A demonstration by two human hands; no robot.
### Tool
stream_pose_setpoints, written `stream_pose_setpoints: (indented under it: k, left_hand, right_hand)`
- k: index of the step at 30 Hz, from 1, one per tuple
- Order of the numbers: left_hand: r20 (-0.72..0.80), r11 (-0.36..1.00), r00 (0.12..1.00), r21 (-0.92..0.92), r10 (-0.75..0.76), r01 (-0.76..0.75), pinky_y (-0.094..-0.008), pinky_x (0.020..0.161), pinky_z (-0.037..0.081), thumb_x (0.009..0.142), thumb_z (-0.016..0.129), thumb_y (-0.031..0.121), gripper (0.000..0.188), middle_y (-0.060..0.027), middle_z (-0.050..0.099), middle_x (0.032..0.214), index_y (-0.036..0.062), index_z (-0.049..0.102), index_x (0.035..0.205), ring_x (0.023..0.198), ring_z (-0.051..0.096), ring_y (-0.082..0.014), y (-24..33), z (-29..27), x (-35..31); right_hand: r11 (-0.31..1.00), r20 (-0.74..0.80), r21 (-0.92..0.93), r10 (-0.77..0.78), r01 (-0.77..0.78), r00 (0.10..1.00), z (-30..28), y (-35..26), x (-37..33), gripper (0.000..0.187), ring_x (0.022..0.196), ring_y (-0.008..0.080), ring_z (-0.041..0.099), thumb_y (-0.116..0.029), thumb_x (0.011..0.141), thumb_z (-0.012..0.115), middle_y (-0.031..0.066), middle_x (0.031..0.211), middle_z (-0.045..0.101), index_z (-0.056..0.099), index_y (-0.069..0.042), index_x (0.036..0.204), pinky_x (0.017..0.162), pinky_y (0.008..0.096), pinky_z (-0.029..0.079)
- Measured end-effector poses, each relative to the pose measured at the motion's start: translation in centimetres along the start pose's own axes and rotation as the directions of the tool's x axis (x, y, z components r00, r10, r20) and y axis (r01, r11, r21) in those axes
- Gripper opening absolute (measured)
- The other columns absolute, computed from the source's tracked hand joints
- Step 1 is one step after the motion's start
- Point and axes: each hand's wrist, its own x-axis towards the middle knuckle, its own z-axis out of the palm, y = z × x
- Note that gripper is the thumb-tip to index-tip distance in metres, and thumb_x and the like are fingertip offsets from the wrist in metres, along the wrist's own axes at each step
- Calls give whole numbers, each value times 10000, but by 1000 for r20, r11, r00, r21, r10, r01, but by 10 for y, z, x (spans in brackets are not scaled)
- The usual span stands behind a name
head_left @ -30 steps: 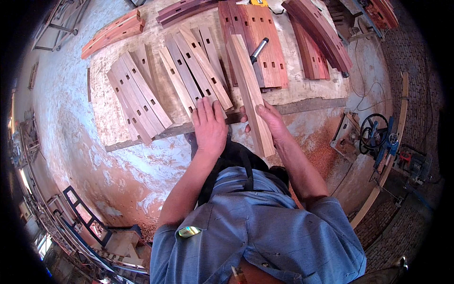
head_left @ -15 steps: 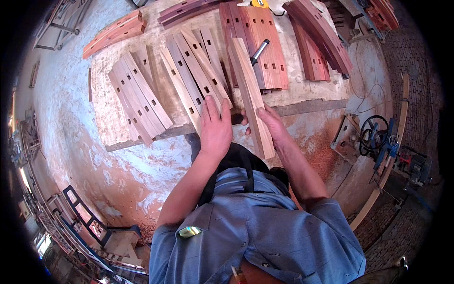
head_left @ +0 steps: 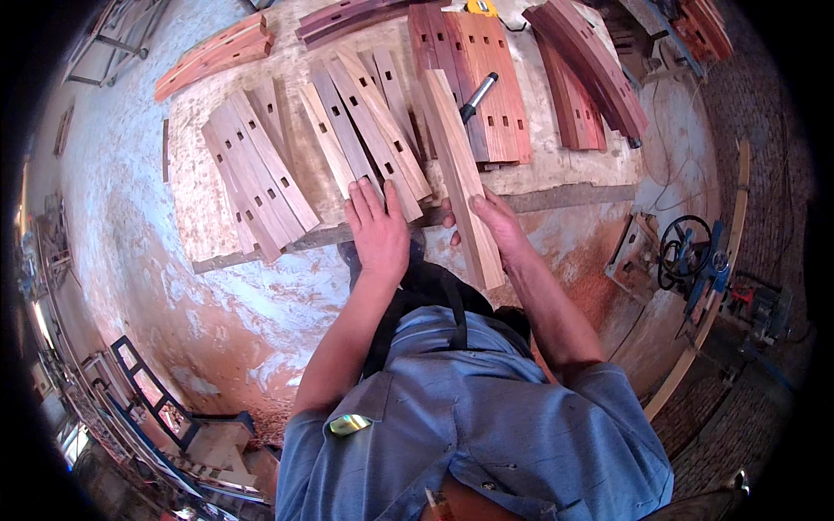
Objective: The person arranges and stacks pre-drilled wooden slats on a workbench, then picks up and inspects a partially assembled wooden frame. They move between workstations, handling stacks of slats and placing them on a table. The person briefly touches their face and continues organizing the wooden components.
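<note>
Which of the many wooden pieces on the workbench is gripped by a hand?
The long pale plain wooden board, gripped near its end by the right hand; it shows no slots, and lies across the others.

The long plank (head_left: 459, 174) at the centre of the frame was pale tan with fine straight grain. The slotted slats (head_left: 261, 174) to its left were brownish-pink with dark rectangular holes. Upper-right boards (head_left: 486, 78) were reddish-brown. The bench (head_left: 208, 226) was dusty beige; the shirt (head_left: 486, 434) was blue-grey.
</note>
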Motion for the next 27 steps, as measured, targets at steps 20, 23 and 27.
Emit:
stream_pose_setpoints:
  k: [20, 23, 27]
  left_hand:
    - [-101, 510, 954, -858, -282, 59, -435, 1156, 233, 820, 547, 11, 613, -259, 287, 1517, -45, 377, 1407, 1426, 269, -377, -13, -76, -25]
    - [-86, 441, 950, -895, -299, 58, -432, 1153, 237, 824, 554, 31, 580, -253, 299, 1514, -33, 423, 1385, 1423, 279, -370, -15, -72, -27]
    - [-71, 302, 931, -952, -358, 43, -439, 1129, 288, 779, 525, -7, 520, -252, 309, 1511, -23, 508, 1298, 1403, 319, -373, -18, -70, -30]
  right_hand:
    - [1000, 45, -7, -10, 11, 999, 2, 7, 1, 500, 869, 218, 633, -280, 964, 543, 141, 1092, 604, 398, 3, 1350, 663, 359, 566]
    - [999, 37, -33, -9, 10, 999, 2, 8, 0, 500, 870, 219, 636, -284, 963, 542, 145, 1102, 605, 403, 5, 1347, 661, 358, 562]
    - [999, 37, -32, -2, 3, 999, 3, 9, 1, 501, 873, 215, 632, -278, 962, 539, 146, 1107, 604, 402, 6, 1350, 657, 358, 557]
